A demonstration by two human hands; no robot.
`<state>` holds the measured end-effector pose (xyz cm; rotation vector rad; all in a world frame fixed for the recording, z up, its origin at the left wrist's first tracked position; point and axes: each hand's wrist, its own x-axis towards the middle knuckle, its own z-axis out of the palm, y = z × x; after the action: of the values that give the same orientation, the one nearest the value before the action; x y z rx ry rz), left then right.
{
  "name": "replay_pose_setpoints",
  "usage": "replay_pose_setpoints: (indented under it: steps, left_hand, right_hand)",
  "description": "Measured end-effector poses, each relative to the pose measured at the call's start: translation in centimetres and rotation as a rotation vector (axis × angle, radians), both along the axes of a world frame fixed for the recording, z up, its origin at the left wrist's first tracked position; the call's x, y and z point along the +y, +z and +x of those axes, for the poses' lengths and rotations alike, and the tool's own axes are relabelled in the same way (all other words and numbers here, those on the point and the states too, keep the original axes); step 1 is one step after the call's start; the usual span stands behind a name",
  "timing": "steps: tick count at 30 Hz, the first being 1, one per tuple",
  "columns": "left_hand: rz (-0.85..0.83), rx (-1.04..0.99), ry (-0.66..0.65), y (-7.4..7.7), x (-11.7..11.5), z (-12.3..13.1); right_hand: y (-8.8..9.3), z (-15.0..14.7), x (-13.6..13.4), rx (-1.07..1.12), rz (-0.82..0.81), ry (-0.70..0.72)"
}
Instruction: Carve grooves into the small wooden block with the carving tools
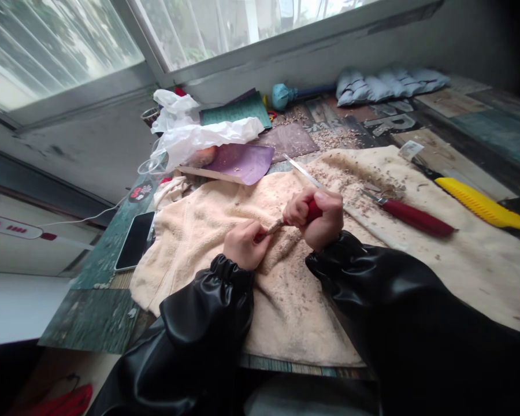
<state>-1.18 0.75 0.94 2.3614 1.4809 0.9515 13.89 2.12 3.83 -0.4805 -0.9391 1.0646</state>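
Note:
My right hand (314, 216) is wrapped round the red handle of a carving tool (315, 211), its short shaft slanting down to the left. The tip meets a small reddish-brown piece (259, 236) pinched in my left hand (247, 244); that piece is mostly hidden by fingers, so its kind does not show. Both hands are over a beige towel (190, 231) strewn with wood shavings. Behind and to the right of my right hand lies a long pale strip (366, 225), and farther right a red-handled carving knife (416, 216).
A yellow-handled cutter (481, 202) lies at the right. A phone (134, 241) rests left of the towel. Behind stand a white plastic bag (208, 133), a purple sheet (242, 162), a green mat (238, 112) and a grey-blue cushioned bundle (390, 85) beneath the window.

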Motion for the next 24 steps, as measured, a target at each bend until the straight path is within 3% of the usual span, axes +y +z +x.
replay_pose_setpoints:
  steps: [24]
  left_hand:
    - [-0.023, -0.018, 0.010, 0.60, 0.38, -0.15]
  right_hand:
    - [-0.82, -0.61, 0.15, 0.077, 0.030, -0.051]
